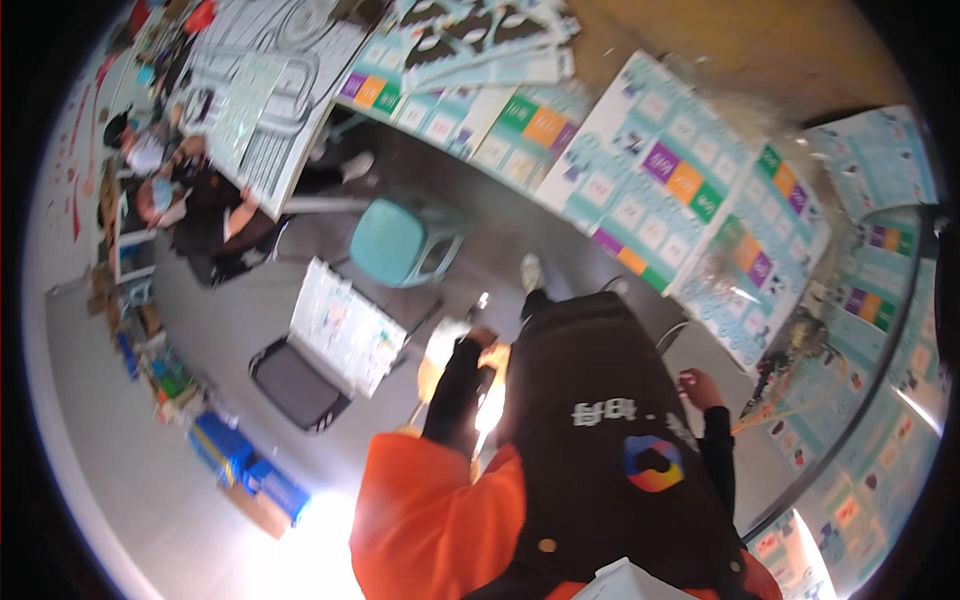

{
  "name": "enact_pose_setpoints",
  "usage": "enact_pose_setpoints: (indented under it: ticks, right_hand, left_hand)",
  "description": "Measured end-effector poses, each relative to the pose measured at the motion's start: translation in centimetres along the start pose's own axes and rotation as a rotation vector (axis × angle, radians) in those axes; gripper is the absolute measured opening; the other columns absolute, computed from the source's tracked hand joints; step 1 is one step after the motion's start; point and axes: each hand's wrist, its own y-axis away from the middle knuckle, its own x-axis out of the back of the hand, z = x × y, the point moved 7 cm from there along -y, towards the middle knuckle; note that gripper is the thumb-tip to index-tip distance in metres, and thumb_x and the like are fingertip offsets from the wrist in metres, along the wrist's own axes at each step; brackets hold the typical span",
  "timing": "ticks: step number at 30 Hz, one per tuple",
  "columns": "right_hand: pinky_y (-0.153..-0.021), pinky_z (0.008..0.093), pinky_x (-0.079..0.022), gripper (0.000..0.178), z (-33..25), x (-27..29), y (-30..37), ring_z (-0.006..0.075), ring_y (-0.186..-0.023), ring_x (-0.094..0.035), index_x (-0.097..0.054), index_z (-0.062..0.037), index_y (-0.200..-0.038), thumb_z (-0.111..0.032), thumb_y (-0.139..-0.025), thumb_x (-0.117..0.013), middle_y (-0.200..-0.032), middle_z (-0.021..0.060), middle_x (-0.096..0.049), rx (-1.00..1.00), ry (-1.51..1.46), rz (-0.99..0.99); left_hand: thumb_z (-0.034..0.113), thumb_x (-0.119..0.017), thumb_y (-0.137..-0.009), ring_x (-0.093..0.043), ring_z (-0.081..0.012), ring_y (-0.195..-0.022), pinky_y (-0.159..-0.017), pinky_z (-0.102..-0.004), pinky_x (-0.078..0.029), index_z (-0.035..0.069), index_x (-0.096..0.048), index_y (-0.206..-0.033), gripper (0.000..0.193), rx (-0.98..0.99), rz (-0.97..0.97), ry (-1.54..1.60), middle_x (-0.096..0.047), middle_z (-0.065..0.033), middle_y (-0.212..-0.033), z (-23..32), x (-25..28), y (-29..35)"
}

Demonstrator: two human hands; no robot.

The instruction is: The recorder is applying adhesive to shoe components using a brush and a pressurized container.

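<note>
My left hand [487, 345] hangs at my left side, beside a pale wooden-looking seat [440, 355]. Glare and blur around it hide its fingers, and no held thing can be made out there. On the other side of my dark apron [590, 370], my right hand [700, 388] is low and near the table's edge, fingers loosely bent and apart, with nothing seen in it. Closest to that hand are the large printed sheets [735, 335] with purple, orange and green blocks, lying on the table.
Cut printed sheets [485, 45] lie piled at the far table. A teal stool [388, 243] stands ahead left, with a dark chair [300, 385] and a printed board [345, 325] nearer. Two people sit at a white table [285, 160]. Blue boxes [245, 465] line the left wall.
</note>
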Motion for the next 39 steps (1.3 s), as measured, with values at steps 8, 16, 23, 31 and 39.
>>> enact_pose_setpoints:
  ticks: [8,16,23,31,39]
  right_hand:
    - [-0.070,0.0318,-0.060,0.020,1.8,4.6,0.6,0.0188,-0.078,-0.071,-0.064,0.0022,-0.108,-0.013,-0.097,-0.058,-0.089,0.0125,-0.070,-0.015,0.162,-0.118]
    - [-0.075,0.0383,-0.055,0.022,4.6,3.8,-2.5,0.0282,-0.084,-0.071,-0.068,-0.0037,-0.104,-0.022,-0.096,-0.058,-0.087,0.0143,-0.072,-0.119,0.437,-0.130]
    - [-0.078,0.0361,-0.055,0.022,3.2,2.5,-5.0,0.0271,-0.086,-0.071,-0.068,-0.0035,-0.105,-0.021,-0.096,-0.058,-0.092,0.0143,-0.072,-0.266,0.421,-0.116]
    - [-0.071,0.0320,-0.055,0.020,7.3,0.8,-9.2,0.0185,-0.077,-0.070,-0.066,-0.0022,-0.104,-0.019,-0.097,-0.056,-0.084,0.0097,-0.070,-0.415,-0.081,-0.088]
    - [-0.071,0.0322,-0.057,0.028,14.0,-6.3,-11.2,0.0195,-0.078,-0.070,-0.065,0.0018,-0.114,-0.021,-0.099,-0.057,-0.086,0.0128,-0.071,-0.409,-0.447,-0.098]
  left_hand:
    - [0.021,-0.056,-0.086,-0.064,-0.0309,-0.118,-0.098,-0.0423,-0.051,0.008,-0.068,-0.122,0.040,0.864,-0.425,0.668,-0.066,-0.0168,-0.128,3.2,-8.4,-2.3]
    - [0.028,-0.038,-0.102,-0.024,-0.0293,-0.150,-0.116,-0.0649,-0.018,0.019,-0.034,-0.154,0.053,1.018,-0.343,0.175,-0.030,-0.0061,-0.162,0.2,-16.5,-2.6]
    - [0.028,-0.039,-0.102,-0.043,-0.0287,-0.138,-0.119,-0.0668,-0.006,0.027,-0.059,-0.135,0.038,0.771,-0.459,0.216,-0.053,-0.0010,-0.144,-4.9,-21.9,-4.8]
    - [0.026,-0.056,-0.093,-0.062,-0.0323,-0.116,-0.100,-0.0645,-0.039,0.014,-0.061,-0.128,0.038,0.489,-0.326,0.058,-0.066,-0.0173,-0.121,3.2,-26.7,-15.1]
    - [0.025,-0.052,-0.096,-0.063,-0.0348,-0.114,-0.103,-0.0636,-0.039,0.015,-0.058,-0.135,0.040,0.194,-0.399,0.016,-0.064,-0.0206,-0.125,3.6,-10.8,-21.2]
